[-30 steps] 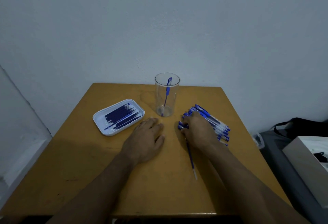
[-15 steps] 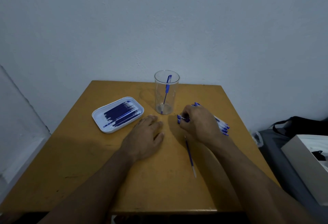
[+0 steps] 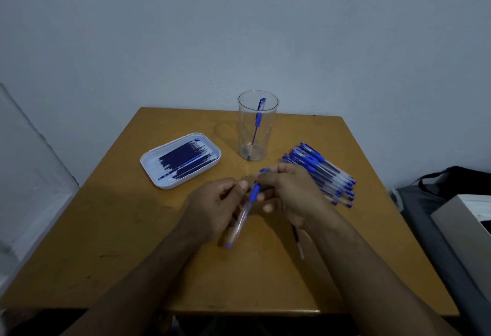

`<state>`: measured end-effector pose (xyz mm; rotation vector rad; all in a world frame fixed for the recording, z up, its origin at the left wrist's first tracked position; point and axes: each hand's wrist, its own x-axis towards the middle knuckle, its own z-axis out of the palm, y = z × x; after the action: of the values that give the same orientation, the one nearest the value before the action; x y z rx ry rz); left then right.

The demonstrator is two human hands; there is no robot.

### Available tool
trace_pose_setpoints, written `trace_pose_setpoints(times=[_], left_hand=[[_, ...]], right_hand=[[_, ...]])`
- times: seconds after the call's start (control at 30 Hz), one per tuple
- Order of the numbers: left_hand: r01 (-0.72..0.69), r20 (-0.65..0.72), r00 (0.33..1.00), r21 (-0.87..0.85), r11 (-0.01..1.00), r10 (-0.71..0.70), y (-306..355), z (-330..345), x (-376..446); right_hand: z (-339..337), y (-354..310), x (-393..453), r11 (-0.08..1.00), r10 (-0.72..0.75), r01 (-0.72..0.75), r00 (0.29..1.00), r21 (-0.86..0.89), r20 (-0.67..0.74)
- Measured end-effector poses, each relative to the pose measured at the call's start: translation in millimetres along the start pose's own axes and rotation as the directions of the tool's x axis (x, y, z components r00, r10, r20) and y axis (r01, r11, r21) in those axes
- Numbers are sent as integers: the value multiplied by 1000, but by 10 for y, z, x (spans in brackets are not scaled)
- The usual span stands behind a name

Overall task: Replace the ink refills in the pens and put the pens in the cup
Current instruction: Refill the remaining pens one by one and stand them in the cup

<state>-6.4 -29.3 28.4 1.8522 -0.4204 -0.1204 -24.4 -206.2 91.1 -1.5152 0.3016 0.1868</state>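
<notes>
Pale grey wall stands behind a yellow-brown surface (image 3: 111, 229), with a dark bag (image 3: 457, 178) and a white box (image 3: 462, 229) off to the right. Above the middle of the surface both hands meet on one pen (image 3: 245, 206) — blurred, slanting from its blue cap end near the right fingers down to its blue tip near the left wrist. My left hand (image 3: 212, 210) curls its fingers round the clear barrel; my right hand (image 3: 289, 197) pinches the upper, blue-grip end. Under the right wrist a loose refill (image 3: 297, 240) lies flat on the surface. Just right of the hands sits the pile of pens (image 3: 324, 173), lying side by side. Behind the hands a clear cup (image 3: 257, 125) stands upright with one pen in it (image 3: 258, 120), leaning. Left of the cup a white tray (image 3: 151, 161) holds a row of dark blue refills (image 3: 186, 159).
</notes>
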Motion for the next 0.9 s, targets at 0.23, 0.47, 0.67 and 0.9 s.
trace_pose_setpoints(times=[0.23, 0.47, 0.67, 0.9], left_hand=[[99, 97, 991, -38, 994, -95, 64, 19, -14], [36, 134, 991, -56, 998, -28, 27, 1, -72], [-51, 132, 990, -3, 999, 51, 6, -3, -81], [-59, 135, 989, -5, 998, 59, -5, -33, -58]], right_hand=[[-108, 239, -33, 982, 1, -17, 996, 186, 89], [-183, 361, -34, 981, -138, 124, 987, 146, 88], [-184, 365, -59, 979, -203, 198, 973, 51, 112], [-175, 347, -62, 972, -209, 198, 975, 126, 79]])
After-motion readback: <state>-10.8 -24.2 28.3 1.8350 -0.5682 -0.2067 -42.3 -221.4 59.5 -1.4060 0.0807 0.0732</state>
